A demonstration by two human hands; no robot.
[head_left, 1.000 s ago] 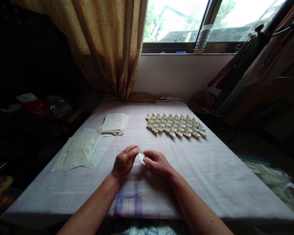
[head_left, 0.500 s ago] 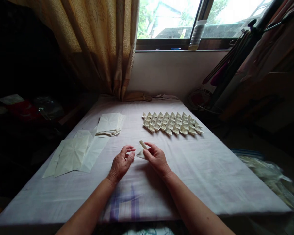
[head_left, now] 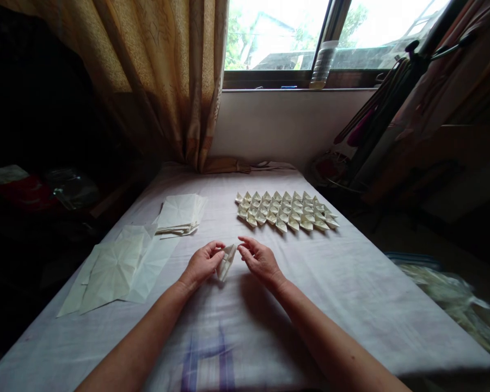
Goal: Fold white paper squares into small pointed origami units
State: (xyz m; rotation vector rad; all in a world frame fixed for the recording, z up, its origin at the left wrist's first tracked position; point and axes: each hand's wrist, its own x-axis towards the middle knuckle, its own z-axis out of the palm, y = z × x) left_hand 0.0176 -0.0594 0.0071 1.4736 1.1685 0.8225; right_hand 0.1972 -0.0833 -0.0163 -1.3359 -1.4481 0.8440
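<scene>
Pinched in my left hand [head_left: 204, 263] is a folded paper piece [head_left: 227, 262], pale cream, pointed at its ends and held a little above the table. My right hand [head_left: 260, 260] is just to the right of it, fingers apart, with a small gap between fingertips and paper. Beyond my right hand, rows of folded paper boats [head_left: 286, 211] stand close together. Left of my left hand lie loose creased paper sheets [head_left: 116, 264], and a stack of square paper [head_left: 179, 214] sits behind them.
A pale cloth covers the table [head_left: 330, 305]. A gold curtain [head_left: 167, 76] hangs at the back left beside the window [head_left: 275, 38]. A plastic bottle [head_left: 324, 65] stands on the sill. Plastic bags [head_left: 449, 299] lie to the right, beyond the table edge.
The folded paper has passed from my right hand into my left and turned, showing a pointed shape. My right hand has let go. The whole view has shifted slightly.
</scene>
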